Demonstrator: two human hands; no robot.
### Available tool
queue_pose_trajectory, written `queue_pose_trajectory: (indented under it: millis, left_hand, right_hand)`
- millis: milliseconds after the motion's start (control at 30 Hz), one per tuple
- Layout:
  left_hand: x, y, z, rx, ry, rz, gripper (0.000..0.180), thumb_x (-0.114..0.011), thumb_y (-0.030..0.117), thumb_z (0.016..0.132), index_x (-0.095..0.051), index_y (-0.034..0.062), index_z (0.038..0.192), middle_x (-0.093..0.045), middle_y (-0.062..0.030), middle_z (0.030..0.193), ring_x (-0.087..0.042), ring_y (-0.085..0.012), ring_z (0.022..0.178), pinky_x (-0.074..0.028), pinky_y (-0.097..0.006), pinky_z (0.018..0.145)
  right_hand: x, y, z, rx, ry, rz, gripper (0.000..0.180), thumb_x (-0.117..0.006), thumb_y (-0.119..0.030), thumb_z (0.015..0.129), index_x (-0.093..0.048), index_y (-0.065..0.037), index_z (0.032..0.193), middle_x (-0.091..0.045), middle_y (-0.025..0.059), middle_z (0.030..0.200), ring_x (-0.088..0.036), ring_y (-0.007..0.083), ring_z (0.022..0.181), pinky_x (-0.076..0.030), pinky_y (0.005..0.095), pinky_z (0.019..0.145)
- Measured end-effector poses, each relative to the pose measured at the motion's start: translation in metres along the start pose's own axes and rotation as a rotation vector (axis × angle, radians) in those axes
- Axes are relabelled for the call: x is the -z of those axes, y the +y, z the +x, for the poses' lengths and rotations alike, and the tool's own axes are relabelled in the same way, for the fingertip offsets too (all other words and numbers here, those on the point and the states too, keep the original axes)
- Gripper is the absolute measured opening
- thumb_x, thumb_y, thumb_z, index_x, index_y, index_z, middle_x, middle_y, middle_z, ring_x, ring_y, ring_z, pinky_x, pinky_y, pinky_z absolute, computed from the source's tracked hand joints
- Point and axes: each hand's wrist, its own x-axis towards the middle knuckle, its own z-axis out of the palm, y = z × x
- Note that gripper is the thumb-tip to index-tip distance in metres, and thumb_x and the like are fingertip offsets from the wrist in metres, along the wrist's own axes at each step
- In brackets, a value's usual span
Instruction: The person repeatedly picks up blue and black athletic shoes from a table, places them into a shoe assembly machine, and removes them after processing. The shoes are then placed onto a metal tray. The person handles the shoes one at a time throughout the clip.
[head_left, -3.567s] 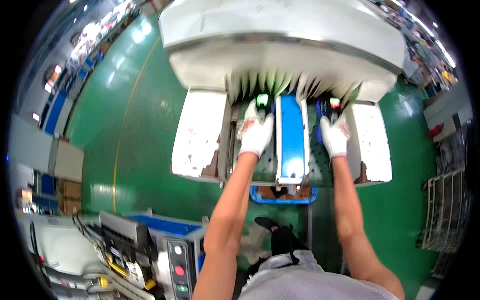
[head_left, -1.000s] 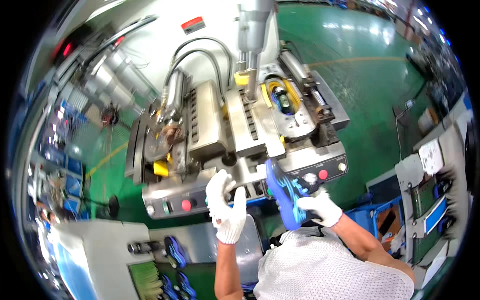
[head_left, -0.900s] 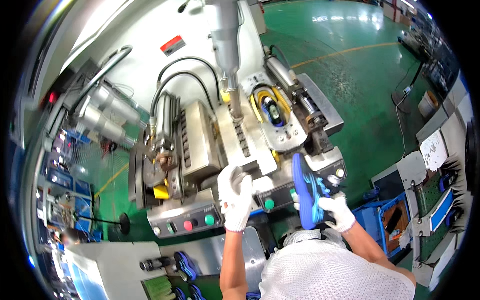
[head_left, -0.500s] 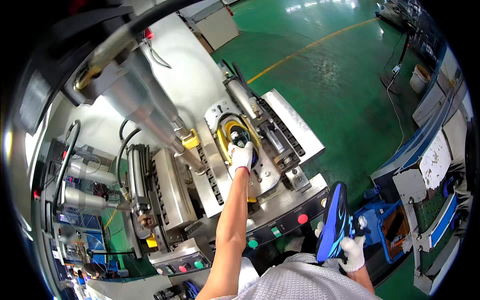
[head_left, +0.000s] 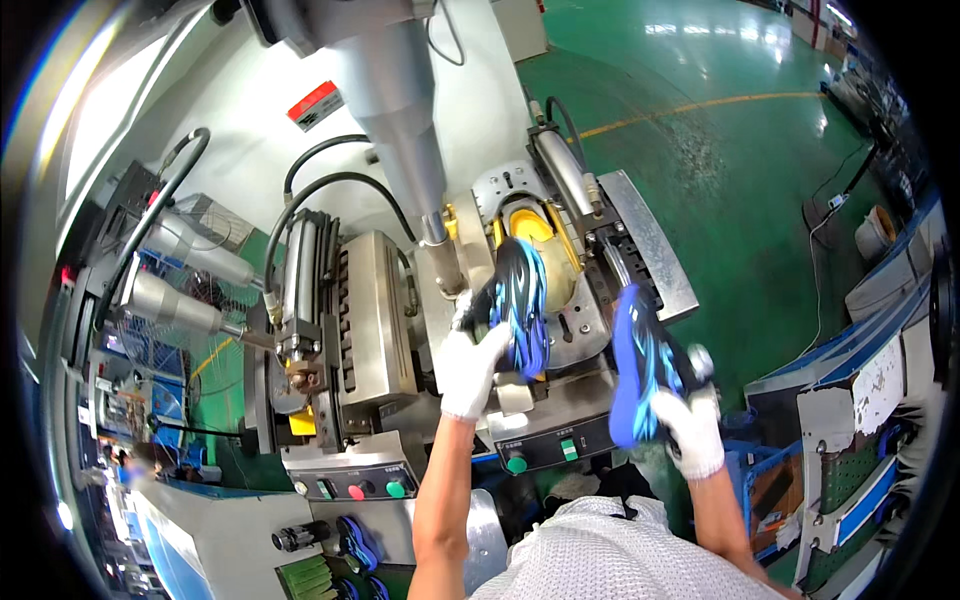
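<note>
My left hand (head_left: 467,372), in a white glove, is closed around a black and blue sports shoe (head_left: 523,305). That shoe is held above the near end of a metal press bed (head_left: 575,345) with a yellow-lined cradle (head_left: 532,226). A second shoe (head_left: 637,372), with a violet-blue sole, is gripped by my gloved right hand (head_left: 690,432) at the bed's right front corner. Both shoes are tilted, and a shiny metallic part shows at the opening of the right one. The gloves partly hide where the fingers meet the shoes.
A thick steel cylinder (head_left: 385,110) rises left of the cradle. Control panels with buttons (head_left: 555,450) run along the machine's front. More blue shoes (head_left: 357,545) lie on a low surface at lower left. A blue crate (head_left: 775,490) and a rack (head_left: 850,470) stand to the right.
My left hand has lifted the shoe from the cradle and brought it nearer and left. My right hand has raised its shoe forward beside the machine. The view has turned left.
</note>
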Motion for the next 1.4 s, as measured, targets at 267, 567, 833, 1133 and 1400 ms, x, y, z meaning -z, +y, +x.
queue_pose_trajectory:
  millis: [267,567,833,1133,1400]
  left_hand:
    - [0.13,-0.037,-0.258,0.278,-0.016,0.186,0.064,-0.077,0.008,0.078,-0.056,0.001,0.139,-0.063,-0.0107,0.131,-0.059,-0.0232,0.121,-0.046,-0.038,0.107]
    - [0.126,-0.171,-0.53,0.859,1.241,0.348,0.076,-0.08,0.021,0.078,-0.052,-0.0001,0.146,-0.064,-0.0245,0.135,-0.063,-0.0322,0.122,-0.049,-0.04,0.108]
    - [0.088,-0.281,-0.541,1.198,1.324,0.179,0.079,-0.066,0.052,0.09,-0.052,-0.012,0.135,-0.062,-0.0325,0.131,-0.058,-0.0429,0.127,-0.042,-0.045,0.11]
    - [0.089,-0.242,-0.595,1.077,1.155,0.071,0.078,-0.074,0.033,0.089,-0.041,-0.006,0.148,-0.058,-0.0259,0.14,-0.061,-0.0413,0.125,-0.047,-0.044,0.109]
    - [0.058,-0.217,-0.685,0.767,1.543,-0.078,0.067,-0.073,0.002,0.089,-0.041,-0.0039,0.148,-0.055,-0.0203,0.143,-0.057,-0.0298,0.131,-0.046,-0.04,0.112]
  right_hand:
    - [-0.174,0.047,0.299,0.088,-0.045,-1.24,0.062,-0.072,-0.047,0.081,-0.069,-0.002,0.123,-0.07,0.024,0.123,-0.068,0.0365,0.116,-0.053,0.0461,0.1]
    - [-0.188,0.138,0.366,0.261,0.043,-1.567,0.059,-0.063,-0.057,0.083,-0.075,-0.009,0.116,-0.068,0.0197,0.13,-0.067,0.0353,0.12,-0.053,0.0457,0.101]
    - [-0.168,0.071,0.259,0.573,-0.299,-1.046,0.043,-0.07,-0.036,0.098,-0.066,0.0,0.121,-0.068,0.0047,0.097,-0.061,0.015,0.079,-0.049,0.0319,0.072]
    - [-0.143,0.27,-0.024,1.412,-0.932,-2.091,0.083,-0.071,-0.025,0.088,-0.033,-0.001,0.158,-0.029,0.0241,0.165,-0.022,0.0454,0.154,-0.017,0.057,0.127]
    - [-0.198,0.3,-0.16,0.747,-1.586,-1.41,0.099,-0.077,-0.031,0.079,-0.029,0.009,0.156,-0.032,0.0308,0.16,-0.028,0.0477,0.151,-0.023,0.0503,0.126]
